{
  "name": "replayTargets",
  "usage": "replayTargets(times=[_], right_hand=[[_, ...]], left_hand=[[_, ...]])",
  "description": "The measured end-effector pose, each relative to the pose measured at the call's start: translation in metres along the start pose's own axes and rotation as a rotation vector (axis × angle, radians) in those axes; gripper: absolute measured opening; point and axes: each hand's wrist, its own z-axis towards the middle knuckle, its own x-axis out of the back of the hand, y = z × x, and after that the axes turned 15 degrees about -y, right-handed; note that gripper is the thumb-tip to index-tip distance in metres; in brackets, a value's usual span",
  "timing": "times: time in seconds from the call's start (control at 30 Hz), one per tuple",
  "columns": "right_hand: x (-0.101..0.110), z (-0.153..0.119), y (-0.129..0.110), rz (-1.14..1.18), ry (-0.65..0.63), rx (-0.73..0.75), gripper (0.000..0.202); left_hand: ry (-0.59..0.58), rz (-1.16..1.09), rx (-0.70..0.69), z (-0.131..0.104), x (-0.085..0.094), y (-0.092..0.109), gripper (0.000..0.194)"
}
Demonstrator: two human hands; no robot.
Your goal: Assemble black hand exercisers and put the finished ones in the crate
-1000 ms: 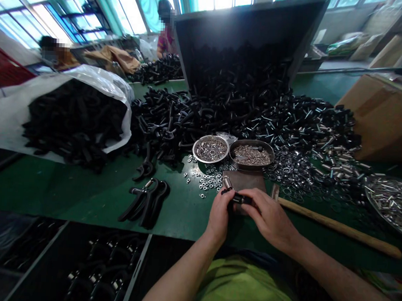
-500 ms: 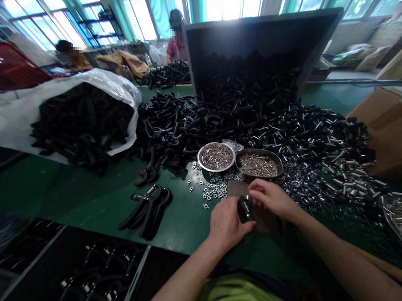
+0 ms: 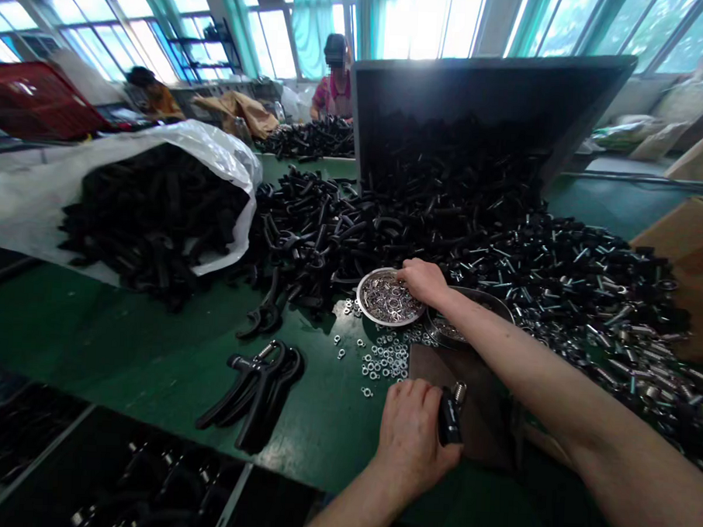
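My left hand (image 3: 415, 433) is closed around a black part (image 3: 450, 420) with a metal spring (image 3: 458, 392) at its top, over a brown pad (image 3: 483, 386). My right hand (image 3: 424, 283) reaches into the round metal dish (image 3: 384, 321) of small metal pieces, its fingertips down at the far right rim; whatever they pinch is too small to make out. Under my right forearm lies an oval metal tin (image 3: 504, 307), partly covered. Small metal rings (image 3: 387, 357) are scattered in front of the dish. Black handle assemblies (image 3: 256, 391) rest on the green table (image 3: 310, 417) to the left.
A white bag (image 3: 247, 173) of black parts stands at the left. Behind the dishes are a heap of black parts (image 3: 324, 223) and a large tilted bin (image 3: 482, 75). A cardboard box (image 3: 690, 247) is at the right. Two people sit farther back.
My right hand has left the black part and moved forward and left to the round dish. My left hand still holds the part, now with its spring showing. The view has shifted.
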Motion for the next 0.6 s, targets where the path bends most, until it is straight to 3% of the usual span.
replayTargets(times=[0.4,0.6], right_hand=[[0.004,0.022,-0.007,-0.094,-0.176,-0.013,0.022],[-0.001,0.028,-0.013,-0.068,-0.183,-0.047,0.030]], left_hand=[[-0.023,0.030,0.006,0.001,0.001,-0.002,0.050],[-0.023,0.025,0.013,0.001,0.000,-0.003,0.049]])
